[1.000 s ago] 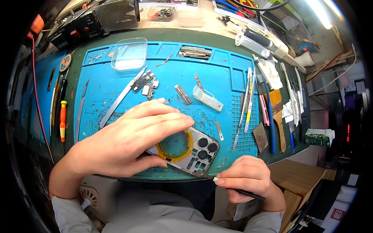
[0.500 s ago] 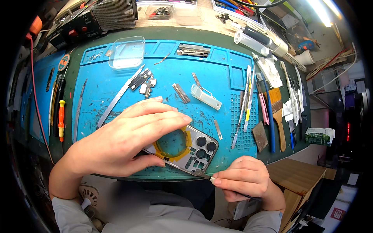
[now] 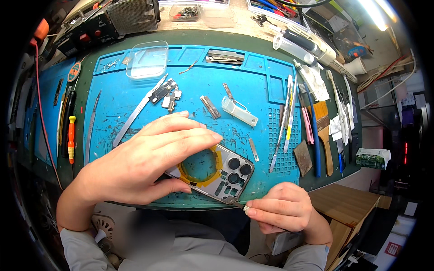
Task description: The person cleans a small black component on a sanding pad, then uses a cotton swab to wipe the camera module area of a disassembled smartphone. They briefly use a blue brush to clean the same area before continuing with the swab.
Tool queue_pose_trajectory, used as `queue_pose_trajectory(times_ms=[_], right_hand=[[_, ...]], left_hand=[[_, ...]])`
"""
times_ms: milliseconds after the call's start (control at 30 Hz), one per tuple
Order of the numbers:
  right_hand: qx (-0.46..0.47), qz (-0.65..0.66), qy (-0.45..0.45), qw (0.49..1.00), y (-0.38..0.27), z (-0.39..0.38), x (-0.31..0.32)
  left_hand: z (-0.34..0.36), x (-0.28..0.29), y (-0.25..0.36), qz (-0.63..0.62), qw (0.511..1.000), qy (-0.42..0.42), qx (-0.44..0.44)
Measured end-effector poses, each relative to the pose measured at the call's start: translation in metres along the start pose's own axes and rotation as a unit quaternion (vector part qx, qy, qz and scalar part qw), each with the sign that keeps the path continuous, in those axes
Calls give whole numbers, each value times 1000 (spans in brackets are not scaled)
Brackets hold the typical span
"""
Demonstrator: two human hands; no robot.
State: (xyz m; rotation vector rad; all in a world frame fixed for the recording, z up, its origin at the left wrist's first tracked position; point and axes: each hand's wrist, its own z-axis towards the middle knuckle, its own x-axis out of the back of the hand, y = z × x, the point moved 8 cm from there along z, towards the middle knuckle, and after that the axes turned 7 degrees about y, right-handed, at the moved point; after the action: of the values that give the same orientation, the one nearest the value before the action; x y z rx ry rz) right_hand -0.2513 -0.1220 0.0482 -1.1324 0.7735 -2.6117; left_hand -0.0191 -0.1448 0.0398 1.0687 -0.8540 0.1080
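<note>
My left hand [image 3: 151, 156] is closed over the left end of a phone housing [image 3: 219, 186], thumb on the near edge and fingers across the far one. The housing lies tilted near the mat's front edge. It has a large round opening rimmed with yellow film, and three black camera rings at its right end. My right hand [image 3: 282, 208] pinches a thin-bladed pry tool [image 3: 246, 208] with a pale collar and a dark handle, mostly hidden in the fingers. The blade's tip touches the housing's near right corner.
On the blue mat [image 3: 181, 104] are metal tweezers [image 3: 140, 110], small phone parts [image 3: 165, 92], a clear plastic box [image 3: 148, 61], a whitish clip-like piece [image 3: 239, 112] and loose blades. Tweezers, brushes [image 3: 322, 135] and white tissue line the right side. An orange-yellow screwdriver [image 3: 71, 140] lies left.
Both hands stay nearly in place. The right hand and pry tool shift very slightly left, with the blade still at the housing's corner.
</note>
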Motion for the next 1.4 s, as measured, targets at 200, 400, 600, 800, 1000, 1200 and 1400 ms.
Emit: queue_pose_trajectory(times_ms=[200, 400, 600, 800, 1000, 1200, 1400], right_hand=[[16, -17, -9, 1000, -1, 1, -3], [-11, -22, 3, 1000, 2, -8, 0], [-8, -25, 1, 1000, 2, -6, -1], [8, -12, -2, 1000, -1, -2, -1], [9, -13, 2, 1000, -1, -2, -2], [3, -9, 6, 1000, -1, -2, 0], [-2, -2, 3, 1000, -1, -2, 0]], left_hand=[[1, -1, 0, -2, 1000, 0, 0], [0, 0, 0, -1, 1000, 1, 0], [0, -1, -1, 2, 1000, -3, -2], [1, -1, 0, 3, 1000, -7, -1], [1, -1, -1, 1, 1000, -8, 3], [0, -1, -2, 1, 1000, -9, 2], [0, -1, -2, 6, 1000, -8, -2]])
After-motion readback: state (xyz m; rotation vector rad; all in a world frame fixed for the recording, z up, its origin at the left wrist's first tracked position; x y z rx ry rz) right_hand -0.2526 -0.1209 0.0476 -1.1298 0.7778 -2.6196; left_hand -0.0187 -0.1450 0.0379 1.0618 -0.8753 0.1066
